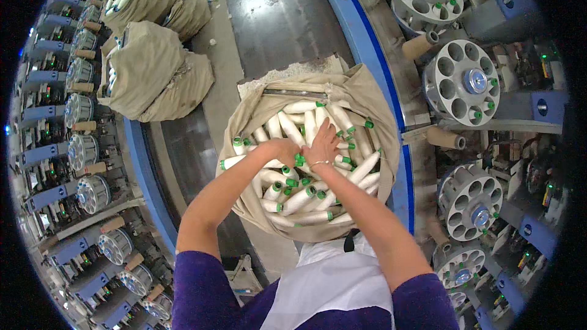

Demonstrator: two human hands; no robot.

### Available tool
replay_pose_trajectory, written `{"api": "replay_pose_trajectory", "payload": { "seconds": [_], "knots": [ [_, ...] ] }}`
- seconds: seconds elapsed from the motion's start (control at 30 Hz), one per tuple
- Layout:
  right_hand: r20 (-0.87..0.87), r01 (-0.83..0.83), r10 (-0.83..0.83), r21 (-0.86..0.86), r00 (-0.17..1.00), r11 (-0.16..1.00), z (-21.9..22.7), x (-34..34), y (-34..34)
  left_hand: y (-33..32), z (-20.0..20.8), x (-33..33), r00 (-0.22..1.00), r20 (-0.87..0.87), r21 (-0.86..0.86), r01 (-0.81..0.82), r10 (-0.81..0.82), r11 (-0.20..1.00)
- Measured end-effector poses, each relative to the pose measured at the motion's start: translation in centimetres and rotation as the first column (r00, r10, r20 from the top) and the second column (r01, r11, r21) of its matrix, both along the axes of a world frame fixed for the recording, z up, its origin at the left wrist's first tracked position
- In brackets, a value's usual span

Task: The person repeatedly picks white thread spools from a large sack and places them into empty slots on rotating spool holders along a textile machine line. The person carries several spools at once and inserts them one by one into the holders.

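White yarn bobbins (299, 200) with green tube ends lie jumbled in a large cloth-lined container (382, 101) before me. My left hand (282, 151) reaches into the middle of the heap. Its fingers curl down around a bobbin whose green end (299, 160) shows beside them; the fingertips are partly hidden. Close to its right, my right hand (322, 145) rests on the bobbins with fingers stretched forward and somewhat apart. A pale bracelet circles that wrist. Another white bobbin (310, 124) lies between the two hands, just beyond the right thumb.
Winding machines line both sides, with round grey bobbin magazines (463, 82) and brown cones (445, 138) close on the right. Several covered cloth sacks (150, 70) of bobbins stand at the far left. A blue rail (361, 21) runs along the container's right side.
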State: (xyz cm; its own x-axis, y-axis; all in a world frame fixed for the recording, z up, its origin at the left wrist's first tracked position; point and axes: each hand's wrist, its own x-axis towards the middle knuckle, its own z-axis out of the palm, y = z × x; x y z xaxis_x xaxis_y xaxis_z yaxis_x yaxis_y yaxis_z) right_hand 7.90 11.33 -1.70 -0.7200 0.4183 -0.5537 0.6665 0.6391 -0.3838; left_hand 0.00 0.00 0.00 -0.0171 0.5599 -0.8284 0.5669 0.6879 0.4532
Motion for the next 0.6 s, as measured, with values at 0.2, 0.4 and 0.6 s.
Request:
{"api": "replay_pose_trajectory", "payload": {
  "seconds": [0.2,0.4,0.6],
  "knots": [
    [-0.187,-0.025,0.031,0.032,0.982,0.999,-1.1,-0.2,1.4,-0.6,-1.0,3.3,0.898,-0.431,0.137,-0.034,0.09,0.99],
    [0.072,-0.256,0.265,-0.122,0.962,0.959,0.7,2.6,7.7,-0.2,2.4,3.0,0.851,-0.493,0.232,-0.074,0.183,0.97],
    [-0.354,-0.198,-0.053,-0.634,0.934,0.748,5.1,8.6,13.1,1.1,10.9,3.3,0.709,-0.227,0.767,-0.293,0.667,0.571]
  ]
}}
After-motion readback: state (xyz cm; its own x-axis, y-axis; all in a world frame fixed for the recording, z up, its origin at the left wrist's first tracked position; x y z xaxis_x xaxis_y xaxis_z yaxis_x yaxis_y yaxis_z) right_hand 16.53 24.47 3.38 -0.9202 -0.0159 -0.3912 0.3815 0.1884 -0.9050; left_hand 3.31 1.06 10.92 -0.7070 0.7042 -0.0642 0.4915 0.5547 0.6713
